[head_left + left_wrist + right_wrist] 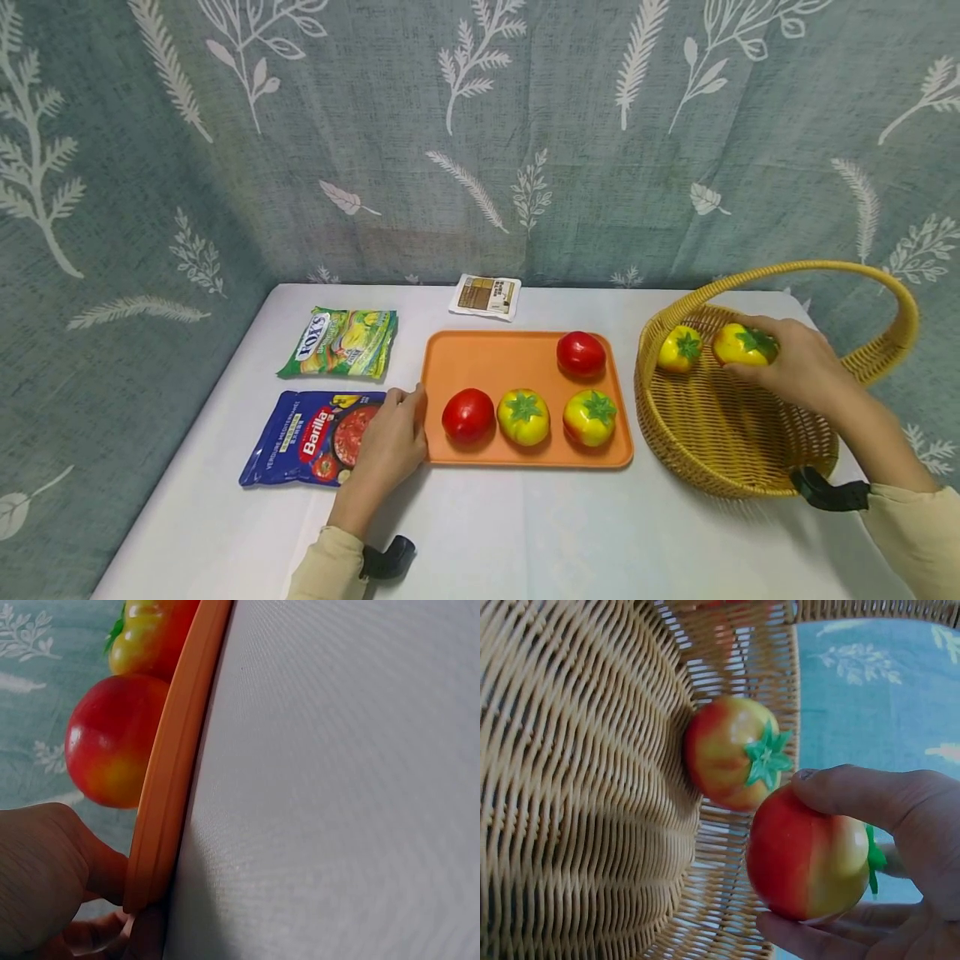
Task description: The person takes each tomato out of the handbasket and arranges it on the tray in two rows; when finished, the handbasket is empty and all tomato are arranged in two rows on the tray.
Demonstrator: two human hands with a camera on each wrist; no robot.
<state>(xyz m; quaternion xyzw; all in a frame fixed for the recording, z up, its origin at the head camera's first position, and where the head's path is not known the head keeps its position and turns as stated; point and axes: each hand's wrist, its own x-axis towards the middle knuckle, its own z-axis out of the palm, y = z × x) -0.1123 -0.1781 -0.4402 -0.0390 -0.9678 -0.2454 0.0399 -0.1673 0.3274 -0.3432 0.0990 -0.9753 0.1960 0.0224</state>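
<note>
Leaf-patterned green cloth (pixel 390 92) backs the white bench (pixel 525 533). The right hand (pixel 804 362) grasps a tomato (pixel 730 343) at the far side of the basket (pixel 720 437), leafy top toward the palm; the left hand (pixel 392 440) pinches the tray (pixel 487 358), its long axis running sideways.

Glossy tomatoes (pixel 802 855), rough wicker basket (pixel 697 429)

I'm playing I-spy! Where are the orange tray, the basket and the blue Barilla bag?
Orange tray (pixel 506 362): head view, bare upper floor of it.
Basket (pixel 723 421): head view, bare woven inside.
Blue Barilla bag (pixel 316 434): head view, printed front.
</note>
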